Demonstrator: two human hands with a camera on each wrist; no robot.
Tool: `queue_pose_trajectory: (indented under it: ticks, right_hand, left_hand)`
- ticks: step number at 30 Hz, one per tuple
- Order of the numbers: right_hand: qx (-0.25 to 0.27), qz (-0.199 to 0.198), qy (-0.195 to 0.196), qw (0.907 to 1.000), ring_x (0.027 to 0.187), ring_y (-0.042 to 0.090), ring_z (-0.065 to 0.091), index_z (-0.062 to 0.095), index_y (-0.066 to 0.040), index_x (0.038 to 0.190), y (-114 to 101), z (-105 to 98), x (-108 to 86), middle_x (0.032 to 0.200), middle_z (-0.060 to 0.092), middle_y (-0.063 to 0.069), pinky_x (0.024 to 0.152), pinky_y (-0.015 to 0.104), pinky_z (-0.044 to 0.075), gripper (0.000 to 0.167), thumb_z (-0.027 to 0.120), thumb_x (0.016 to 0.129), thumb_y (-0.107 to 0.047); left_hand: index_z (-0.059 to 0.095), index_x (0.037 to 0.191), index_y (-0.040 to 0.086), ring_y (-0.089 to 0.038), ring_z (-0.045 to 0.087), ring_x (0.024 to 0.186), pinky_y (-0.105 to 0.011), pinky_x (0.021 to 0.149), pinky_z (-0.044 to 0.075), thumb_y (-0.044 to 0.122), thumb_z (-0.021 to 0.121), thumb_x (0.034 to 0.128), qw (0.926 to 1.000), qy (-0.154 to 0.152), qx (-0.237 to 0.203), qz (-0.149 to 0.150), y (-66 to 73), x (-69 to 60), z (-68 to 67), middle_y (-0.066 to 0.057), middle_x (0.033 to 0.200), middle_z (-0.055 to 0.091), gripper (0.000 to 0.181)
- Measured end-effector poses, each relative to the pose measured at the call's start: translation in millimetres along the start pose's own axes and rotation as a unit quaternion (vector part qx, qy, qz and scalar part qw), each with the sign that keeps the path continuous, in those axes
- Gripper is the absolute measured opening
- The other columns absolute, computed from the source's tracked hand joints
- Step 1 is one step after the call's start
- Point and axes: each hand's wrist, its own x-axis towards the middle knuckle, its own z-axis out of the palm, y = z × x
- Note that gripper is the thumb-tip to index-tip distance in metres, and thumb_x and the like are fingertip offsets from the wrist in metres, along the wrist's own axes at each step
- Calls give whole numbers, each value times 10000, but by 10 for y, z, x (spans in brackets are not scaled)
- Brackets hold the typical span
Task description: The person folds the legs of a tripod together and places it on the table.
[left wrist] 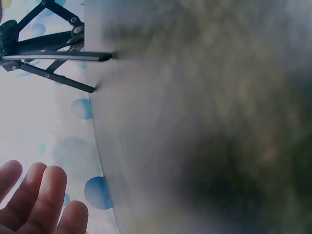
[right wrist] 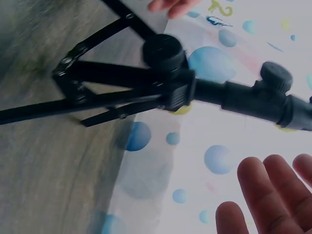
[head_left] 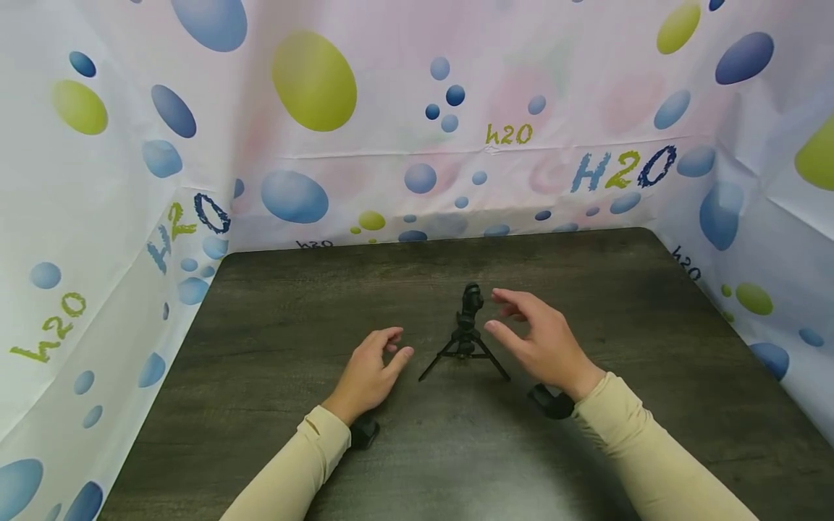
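A small black tripod point(head_left: 465, 325) stands upright on the dark table, its legs spread, in the middle of the head view. Left of it my left hand point(head_left: 370, 370) hovers with relaxed fingers, apart from the tripod. My right hand point(head_left: 544, 340) is held just right of the tripod's top, fingers loosely bent and holding nothing. In the left wrist view, two of the tripod's leg tips point(left wrist: 105, 56) touch the table. The right wrist view shows the tripod's column point(right wrist: 209, 91) and a round knob point(right wrist: 276, 76), with my fingertips near but not touching.
The dark wood-grain table point(head_left: 293, 289) is bordered by a white curtain point(head_left: 391, 72) printed with blue and green dots and "H2O". Dark wrist devices point(head_left: 551, 401) sit under both wrists, beside pale yellow sleeves point(head_left: 651, 441).
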Motion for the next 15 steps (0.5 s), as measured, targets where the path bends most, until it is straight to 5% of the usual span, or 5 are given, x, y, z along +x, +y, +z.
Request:
queue_pose_trajectory:
  ticks: [15]
  right_hand:
    - [144, -284, 0, 9995, 982, 261, 654, 533, 28, 1391, -140, 9, 192, 1254, 619, 173, 832, 467, 542, 540, 736, 895, -37]
  left_hand:
    - [570, 1341, -11, -196, 597, 946, -414, 818, 526, 264, 605, 1026, 9998, -120, -101, 114, 67, -44, 133, -134, 1155, 613, 419]
